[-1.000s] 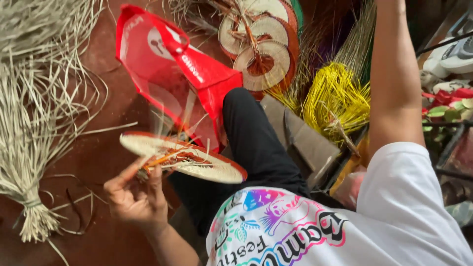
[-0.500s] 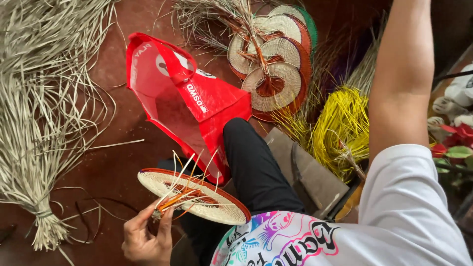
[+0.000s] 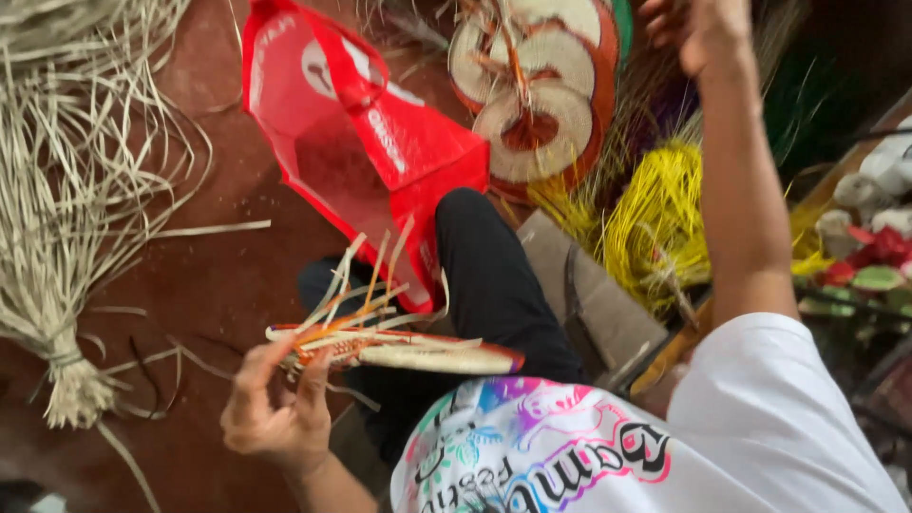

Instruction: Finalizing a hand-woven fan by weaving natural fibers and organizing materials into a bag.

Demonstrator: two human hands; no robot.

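My left hand (image 3: 271, 413) grips a round woven fan (image 3: 418, 356) by its centre, low and left of the middle. The fan is pale with a red-brown rim, lies almost edge-on to me, and has loose orange and pale strips sticking up from its hub. My right arm reaches far up to the top right. My right hand (image 3: 708, 33) is blurred there, over dark green and purple strands. Whether it holds anything cannot be seen. My black trouser leg (image 3: 489, 275) lies between the two arms.
A red carrier bag (image 3: 370, 142) lies on the brown floor above the fan. A stack of finished woven fans (image 3: 537, 85) sits at top centre. Yellow strands (image 3: 655, 214) lie to the right, a tied bundle of pale straw (image 3: 57, 237) at left, and red flowers (image 3: 874, 252) at the right edge.
The fan in my left hand has tipped from facing me to nearly edge-on. My right hand has come into view at the top, and the view has shifted slightly.
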